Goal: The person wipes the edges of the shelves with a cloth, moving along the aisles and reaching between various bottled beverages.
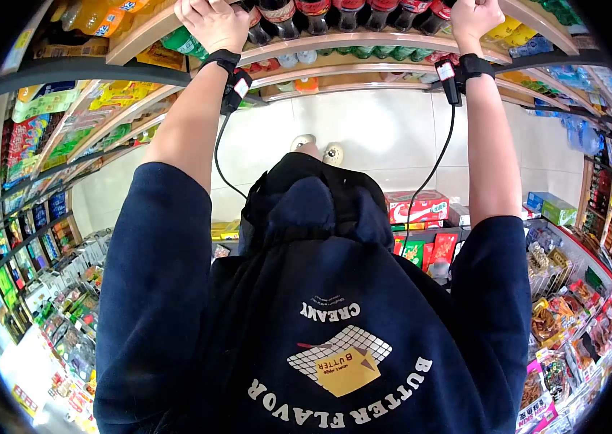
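Note:
My left hand is at the top of the view, left of a row of dark cola bottles with red labels. Its fingers are curled closed against the shelf area, and what they hold, if anything, is hidden. On the other side of the bottles, my right hand is closed like a fist by the shelf; its contents cannot be made out. Below both hands runs the pale wooden front rail of the shelf. Each wrist wears a black band with a small cabled box.
Lower shelf tiers hold green bottles. Packaged goods line the left shelves. Packaged snacks fill a red-edged bin at right. A red-and-white carton stands behind my body. Pale floor tiles lie around my shoes.

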Demonstrator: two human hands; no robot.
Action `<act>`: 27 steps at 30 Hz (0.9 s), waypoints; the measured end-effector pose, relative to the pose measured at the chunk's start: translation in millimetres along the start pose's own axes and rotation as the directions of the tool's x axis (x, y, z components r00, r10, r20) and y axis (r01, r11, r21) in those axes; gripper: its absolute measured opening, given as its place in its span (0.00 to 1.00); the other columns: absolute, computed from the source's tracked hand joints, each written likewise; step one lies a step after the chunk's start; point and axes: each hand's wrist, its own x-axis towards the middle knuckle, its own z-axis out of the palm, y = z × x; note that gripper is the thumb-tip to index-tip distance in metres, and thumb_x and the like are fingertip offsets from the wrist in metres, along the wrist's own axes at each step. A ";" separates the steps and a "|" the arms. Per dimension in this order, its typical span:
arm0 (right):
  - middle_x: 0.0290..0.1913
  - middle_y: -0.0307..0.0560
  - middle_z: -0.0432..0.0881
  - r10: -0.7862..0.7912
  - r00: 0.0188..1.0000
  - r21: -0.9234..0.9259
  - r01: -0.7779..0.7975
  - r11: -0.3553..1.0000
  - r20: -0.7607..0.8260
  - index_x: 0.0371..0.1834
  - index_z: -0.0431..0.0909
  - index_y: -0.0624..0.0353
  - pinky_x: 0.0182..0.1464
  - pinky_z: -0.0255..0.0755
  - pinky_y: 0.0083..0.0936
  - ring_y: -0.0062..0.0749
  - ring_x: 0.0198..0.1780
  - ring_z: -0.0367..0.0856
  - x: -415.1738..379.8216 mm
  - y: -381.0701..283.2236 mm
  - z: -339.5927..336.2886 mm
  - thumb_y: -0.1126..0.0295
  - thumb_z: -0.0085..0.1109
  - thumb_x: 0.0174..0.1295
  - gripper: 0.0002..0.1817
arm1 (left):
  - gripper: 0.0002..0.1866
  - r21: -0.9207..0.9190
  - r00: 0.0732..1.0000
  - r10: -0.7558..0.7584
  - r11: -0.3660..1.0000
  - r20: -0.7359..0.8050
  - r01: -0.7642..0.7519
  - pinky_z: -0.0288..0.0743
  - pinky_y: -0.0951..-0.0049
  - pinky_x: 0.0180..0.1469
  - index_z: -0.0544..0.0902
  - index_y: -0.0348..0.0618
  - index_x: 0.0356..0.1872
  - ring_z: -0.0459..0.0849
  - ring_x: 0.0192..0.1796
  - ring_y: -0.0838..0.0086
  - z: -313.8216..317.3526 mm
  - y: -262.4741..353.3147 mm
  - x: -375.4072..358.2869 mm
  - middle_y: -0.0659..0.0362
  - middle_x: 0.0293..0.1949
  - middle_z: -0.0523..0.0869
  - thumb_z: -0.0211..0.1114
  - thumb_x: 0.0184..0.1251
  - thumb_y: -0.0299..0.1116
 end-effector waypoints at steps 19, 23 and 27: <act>0.38 0.47 0.86 0.021 0.999 -0.129 -0.017 0.992 0.032 0.43 0.79 0.70 0.49 0.73 0.22 0.25 0.42 0.82 3.9 -8.4 -3.9 0.70 0.51 0.67 0.12 | 0.38 0.651 0.940 0.275 0.680 0.201 -0.338 0.50 0.46 0.68 0.65 0.36 0.59 0.61 0.62 0.47 -5.6 -16.9 -2.3 0.43 0.56 0.67 0.65 0.38 0.28; 0.38 0.47 0.86 0.028 0.999 -0.156 -0.022 0.987 0.035 0.44 0.78 0.70 0.50 0.72 0.23 0.25 0.42 0.81 3.3 -5.7 -4.7 0.70 0.50 0.68 0.12 | 0.36 0.649 0.915 0.368 0.659 0.165 -0.382 0.51 0.47 0.66 0.66 0.41 0.56 0.62 0.59 0.51 -1.9 -25.7 -0.2 0.48 0.53 0.66 0.65 0.37 0.29; 0.39 0.46 0.85 0.074 0.997 -0.063 -0.072 0.995 0.020 0.45 0.79 0.67 0.51 0.72 0.24 0.26 0.43 0.81 1.4 -1.6 -3.4 0.70 0.50 0.69 0.12 | 0.32 0.589 0.931 0.359 0.740 0.062 -0.325 0.51 0.45 0.67 0.69 0.43 0.51 0.63 0.58 0.53 3.5 -6.9 0.3 0.49 0.50 0.68 0.63 0.35 0.28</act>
